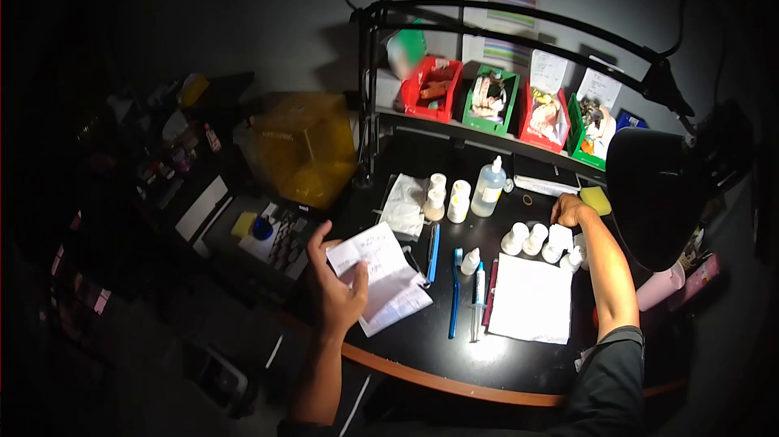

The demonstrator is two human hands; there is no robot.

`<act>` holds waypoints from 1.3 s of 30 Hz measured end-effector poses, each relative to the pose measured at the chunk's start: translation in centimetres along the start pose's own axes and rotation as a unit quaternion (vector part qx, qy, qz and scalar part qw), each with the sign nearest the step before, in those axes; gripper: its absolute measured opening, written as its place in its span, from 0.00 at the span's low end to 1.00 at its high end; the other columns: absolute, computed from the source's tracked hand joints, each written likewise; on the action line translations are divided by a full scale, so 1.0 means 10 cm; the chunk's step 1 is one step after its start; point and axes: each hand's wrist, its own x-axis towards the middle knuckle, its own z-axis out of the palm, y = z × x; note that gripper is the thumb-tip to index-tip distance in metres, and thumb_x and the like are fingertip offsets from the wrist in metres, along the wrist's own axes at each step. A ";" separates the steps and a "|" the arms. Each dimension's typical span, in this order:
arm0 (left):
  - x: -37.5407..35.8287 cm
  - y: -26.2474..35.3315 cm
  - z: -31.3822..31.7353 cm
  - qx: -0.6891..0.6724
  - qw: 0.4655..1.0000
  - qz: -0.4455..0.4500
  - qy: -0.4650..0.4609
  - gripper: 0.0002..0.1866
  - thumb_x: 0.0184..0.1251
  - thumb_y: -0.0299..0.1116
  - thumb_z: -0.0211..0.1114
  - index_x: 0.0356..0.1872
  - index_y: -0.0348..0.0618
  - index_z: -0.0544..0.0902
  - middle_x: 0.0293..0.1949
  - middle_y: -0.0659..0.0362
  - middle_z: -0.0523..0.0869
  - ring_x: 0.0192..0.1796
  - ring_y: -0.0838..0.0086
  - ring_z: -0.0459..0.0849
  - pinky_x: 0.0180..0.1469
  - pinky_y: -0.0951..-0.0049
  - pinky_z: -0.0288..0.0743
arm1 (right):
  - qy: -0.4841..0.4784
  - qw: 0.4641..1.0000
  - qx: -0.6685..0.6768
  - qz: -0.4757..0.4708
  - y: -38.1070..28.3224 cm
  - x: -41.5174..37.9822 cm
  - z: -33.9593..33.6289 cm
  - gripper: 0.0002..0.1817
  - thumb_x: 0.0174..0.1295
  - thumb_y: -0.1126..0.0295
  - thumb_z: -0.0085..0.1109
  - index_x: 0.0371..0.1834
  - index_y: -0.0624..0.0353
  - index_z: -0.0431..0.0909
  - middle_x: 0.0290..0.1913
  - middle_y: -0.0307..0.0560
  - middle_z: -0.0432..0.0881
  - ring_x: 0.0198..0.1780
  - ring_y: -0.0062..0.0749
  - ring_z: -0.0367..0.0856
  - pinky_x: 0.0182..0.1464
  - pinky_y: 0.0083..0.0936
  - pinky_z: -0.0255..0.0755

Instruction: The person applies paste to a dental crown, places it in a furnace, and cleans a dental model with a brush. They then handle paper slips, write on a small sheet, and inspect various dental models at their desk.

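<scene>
My left hand (339,287) holds a folded paper with handwriting (380,254) over the left part of the black desk, thumb on top of the sheet. My right hand (570,210) reaches to the back right, between a yellow sponge (595,201) and several white bottles (535,239); its fingers are bent down, and what they hold, if anything, is hidden. Below those bottles lies a white paper sheet (531,299). Left of the sheet are a blue toothbrush (455,295), a syringe (478,299) and a small dropper bottle (471,261).
Red (432,108) and green (487,122) bins stand on a shelf behind the desk (422,356). A lamp head (656,198) hangs at the right. A large clear bottle (488,189) and white pouch (403,206) stand farther back. A yellow box (304,149) is at the left.
</scene>
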 end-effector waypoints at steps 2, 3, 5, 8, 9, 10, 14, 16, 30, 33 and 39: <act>-0.34 0.14 -0.08 0.083 0.996 -0.007 -0.020 0.37 0.58 0.13 0.66 0.72 0.37 0.68 0.55 0.48 0.76 0.60 0.60 0.79 0.63 0.62 0.74 | 0.027 1.000 0.004 -0.012 0.00 -0.04 0.01 0.12 0.47 0.75 0.74 0.37 0.60 0.91 0.40 0.48 0.93 0.44 0.37 0.90 0.49 0.32 0.83; -0.47 0.23 -0.11 0.165 0.986 0.024 -0.023 0.32 0.57 0.13 0.67 0.66 0.36 0.74 0.58 0.44 0.75 0.60 0.54 0.79 0.63 0.60 0.75 | 0.043 0.999 -0.008 -0.018 0.02 -0.02 0.01 0.12 0.47 0.75 0.75 0.37 0.60 0.90 0.40 0.49 0.92 0.44 0.38 0.90 0.49 0.32 0.83; -0.74 0.20 -0.09 0.169 0.984 -0.009 -0.056 0.31 0.54 0.15 0.70 0.63 0.37 0.77 0.64 0.42 0.70 0.59 0.50 0.80 0.63 0.55 0.75 | 0.118 0.993 0.000 -0.026 0.07 -0.03 0.01 0.12 0.48 0.74 0.77 0.37 0.62 0.89 0.40 0.53 0.91 0.45 0.43 0.90 0.50 0.35 0.83; -0.94 0.23 -0.04 0.323 0.943 0.035 -0.073 0.30 0.56 0.19 0.70 0.65 0.38 0.80 0.77 0.36 0.57 0.68 0.42 0.72 0.68 0.49 0.70 | 0.220 0.975 -0.017 -0.030 -0.05 -0.28 -0.09 0.10 0.51 0.79 0.72 0.38 0.67 0.87 0.41 0.62 0.90 0.46 0.49 0.90 0.50 0.39 0.82; -0.95 0.22 -0.04 0.390 0.915 0.071 -0.078 0.29 0.59 0.22 0.69 0.66 0.38 0.81 0.79 0.34 0.55 0.69 0.41 0.70 0.69 0.48 0.69 | 0.234 0.971 -0.025 -0.039 -0.12 -0.42 -0.14 0.09 0.53 0.82 0.69 0.38 0.69 0.86 0.41 0.65 0.89 0.48 0.52 0.90 0.50 0.41 0.82; -0.97 0.18 -0.05 0.411 0.900 0.125 -0.075 0.31 0.58 0.24 0.72 0.67 0.39 0.81 0.80 0.36 0.57 0.68 0.42 0.73 0.66 0.49 0.72 | 0.223 0.974 -0.022 -0.029 -0.23 -0.59 -0.22 0.10 0.53 0.81 0.70 0.39 0.68 0.85 0.44 0.66 0.88 0.52 0.57 0.88 0.52 0.44 0.81; -0.95 -0.08 0.02 0.244 0.908 0.226 -0.256 0.26 0.63 0.35 0.72 0.60 0.29 0.84 0.80 0.40 0.65 0.84 0.50 0.59 0.78 0.46 0.62 | 0.258 0.963 -0.073 -0.034 -0.69 -1.42 -0.29 0.14 0.54 0.80 0.72 0.44 0.67 0.82 0.45 0.67 0.87 0.53 0.64 0.86 0.53 0.49 0.80; -0.86 0.03 -0.03 0.274 0.900 0.201 -0.274 0.30 0.63 0.40 0.72 0.61 0.26 0.82 0.82 0.40 0.61 0.85 0.49 0.54 0.81 0.42 0.51 | 0.264 0.956 -0.107 -0.077 -0.75 -1.74 -0.21 0.15 0.57 0.79 0.69 0.47 0.62 0.78 0.43 0.65 0.86 0.51 0.64 0.86 0.51 0.51 0.79; -1.10 -0.16 0.15 0.261 0.876 0.187 -0.360 0.42 0.75 0.54 0.60 0.72 0.21 0.67 0.76 0.29 0.65 0.81 0.41 0.62 0.84 0.48 0.50 | 0.125 0.713 0.604 -0.332 -2.46 -2.51 0.76 0.25 0.70 0.71 0.58 0.69 0.65 0.69 0.42 0.47 0.81 0.39 0.29 0.82 0.40 0.25 0.78; -1.14 -0.13 0.21 0.261 0.874 0.200 -0.357 0.41 0.75 0.54 0.60 0.69 0.20 0.69 0.74 0.30 0.68 0.80 0.40 0.63 0.83 0.49 0.52 | -0.002 0.659 0.665 -0.351 -3.24 -2.31 1.01 0.17 0.74 0.65 0.53 0.54 0.69 0.78 0.48 0.53 0.84 0.45 0.33 0.86 0.49 0.28 0.82; -0.81 0.27 0.06 0.232 0.754 -0.050 -0.612 0.29 0.74 0.52 0.58 0.38 0.28 0.88 0.49 0.36 0.89 0.54 0.48 0.87 0.62 0.49 0.76 | 0.031 0.719 0.653 -0.234 -3.57 -1.85 1.64 0.04 0.68 0.79 0.59 0.43 0.65 0.79 0.38 0.46 0.86 0.41 0.31 0.89 0.48 0.27 0.84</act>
